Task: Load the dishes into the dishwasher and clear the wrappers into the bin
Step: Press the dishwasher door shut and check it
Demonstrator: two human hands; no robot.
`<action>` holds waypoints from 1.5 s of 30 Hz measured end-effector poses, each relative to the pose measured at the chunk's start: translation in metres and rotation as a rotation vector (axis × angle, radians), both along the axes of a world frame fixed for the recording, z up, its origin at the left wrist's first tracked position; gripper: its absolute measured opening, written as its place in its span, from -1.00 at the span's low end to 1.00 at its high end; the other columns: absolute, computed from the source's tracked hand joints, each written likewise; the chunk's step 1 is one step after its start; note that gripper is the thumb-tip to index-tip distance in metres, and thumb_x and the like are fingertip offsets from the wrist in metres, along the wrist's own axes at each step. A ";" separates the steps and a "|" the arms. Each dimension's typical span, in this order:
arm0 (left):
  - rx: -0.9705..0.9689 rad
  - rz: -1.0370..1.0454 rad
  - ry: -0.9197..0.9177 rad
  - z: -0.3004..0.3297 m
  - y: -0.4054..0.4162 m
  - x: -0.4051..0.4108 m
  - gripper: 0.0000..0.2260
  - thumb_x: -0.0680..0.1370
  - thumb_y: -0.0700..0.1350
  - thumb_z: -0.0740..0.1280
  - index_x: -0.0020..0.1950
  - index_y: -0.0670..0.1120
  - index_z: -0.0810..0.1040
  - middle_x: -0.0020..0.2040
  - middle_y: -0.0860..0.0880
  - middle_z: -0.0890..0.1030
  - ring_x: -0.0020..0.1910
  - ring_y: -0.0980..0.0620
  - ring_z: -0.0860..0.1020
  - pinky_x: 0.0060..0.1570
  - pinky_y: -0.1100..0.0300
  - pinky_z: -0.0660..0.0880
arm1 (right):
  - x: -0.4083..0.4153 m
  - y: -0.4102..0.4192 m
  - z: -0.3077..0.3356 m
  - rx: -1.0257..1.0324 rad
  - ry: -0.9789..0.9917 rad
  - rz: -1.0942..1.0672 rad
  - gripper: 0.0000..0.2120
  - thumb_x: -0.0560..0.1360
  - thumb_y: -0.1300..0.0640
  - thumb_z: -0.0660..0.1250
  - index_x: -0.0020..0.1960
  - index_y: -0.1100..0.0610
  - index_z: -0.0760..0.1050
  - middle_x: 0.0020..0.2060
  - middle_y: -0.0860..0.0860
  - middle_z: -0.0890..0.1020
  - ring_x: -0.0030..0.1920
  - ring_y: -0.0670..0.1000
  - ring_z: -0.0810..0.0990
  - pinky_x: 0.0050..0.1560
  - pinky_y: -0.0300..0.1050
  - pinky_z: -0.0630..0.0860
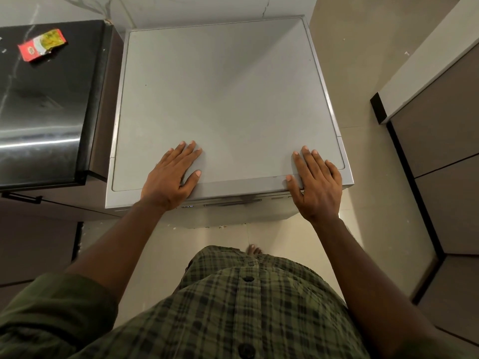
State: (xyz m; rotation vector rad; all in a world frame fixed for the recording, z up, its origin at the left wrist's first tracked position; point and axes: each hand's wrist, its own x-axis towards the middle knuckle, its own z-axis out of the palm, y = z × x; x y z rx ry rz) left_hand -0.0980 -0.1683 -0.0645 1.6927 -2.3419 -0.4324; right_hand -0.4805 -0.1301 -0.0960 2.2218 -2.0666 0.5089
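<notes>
Both hands lie flat, gripping nothing — left hand and right hand on the dishwasher. The wrapper, far left, looks light and crinkly — pinch an edge.

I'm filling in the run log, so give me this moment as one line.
left hand: flat on dishwasher top | right hand: flat on front edge | door: shut | wrapper: on black counter
</notes>
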 end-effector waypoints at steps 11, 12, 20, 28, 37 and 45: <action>-0.149 0.068 0.148 -0.005 0.005 -0.003 -0.59 0.68 -0.11 0.31 0.54 -0.04 0.48 0.56 0.02 0.43 0.60 0.11 0.29 0.57 -0.02 0.30 | -0.001 -0.003 -0.016 -0.144 0.004 0.022 -0.47 0.69 -0.14 0.15 0.61 0.03 0.38 0.59 0.01 0.39 0.61 0.01 0.31 0.51 0.14 0.33; -0.151 0.072 0.156 -0.006 0.004 -0.002 -0.60 0.68 -0.14 0.32 0.53 -0.05 0.49 0.56 0.02 0.44 0.60 0.11 0.31 0.56 -0.03 0.31 | 0.001 -0.005 -0.020 -0.184 0.006 0.019 -0.48 0.68 -0.13 0.15 0.59 0.02 0.41 0.57 0.01 0.43 0.60 0.01 0.35 0.48 0.14 0.37; -0.190 0.041 0.136 -0.007 0.001 -0.001 -0.62 0.67 -0.18 0.28 0.50 -0.13 0.51 0.54 -0.06 0.46 0.58 0.00 0.36 0.52 -0.10 0.37 | 0.004 -0.014 -0.032 -0.412 0.033 0.020 -0.48 0.60 -0.04 0.08 0.43 0.05 0.60 0.40 0.02 0.61 0.43 0.01 0.57 0.20 0.15 0.55; -0.198 0.022 0.111 -0.003 -0.002 -0.002 -0.62 0.66 -0.21 0.27 0.49 -0.17 0.51 0.52 -0.11 0.47 0.56 -0.07 0.39 0.48 -0.16 0.41 | 0.002 -0.018 -0.032 -0.421 0.052 0.016 -0.46 0.57 -0.05 0.06 0.39 0.06 0.63 0.38 0.02 0.63 0.39 0.04 0.60 0.23 0.09 0.49; -0.185 0.020 0.103 -0.001 -0.001 -0.002 -0.62 0.66 -0.20 0.25 0.49 -0.18 0.51 0.53 -0.12 0.46 0.57 -0.08 0.39 0.48 -0.18 0.40 | 0.002 -0.018 -0.031 -0.423 0.036 0.029 -0.46 0.57 -0.06 0.07 0.38 0.07 0.64 0.37 0.03 0.64 0.37 0.05 0.62 0.21 0.10 0.51; -0.193 0.036 0.111 0.002 0.000 0.002 -0.60 0.64 -0.21 0.29 0.50 -0.15 0.52 0.53 -0.09 0.46 0.58 -0.04 0.37 0.50 -0.14 0.39 | 0.007 -0.018 -0.024 -0.362 -0.013 0.033 -0.49 0.59 -0.04 0.11 0.44 0.05 0.59 0.41 0.04 0.61 0.42 0.04 0.58 0.22 0.13 0.50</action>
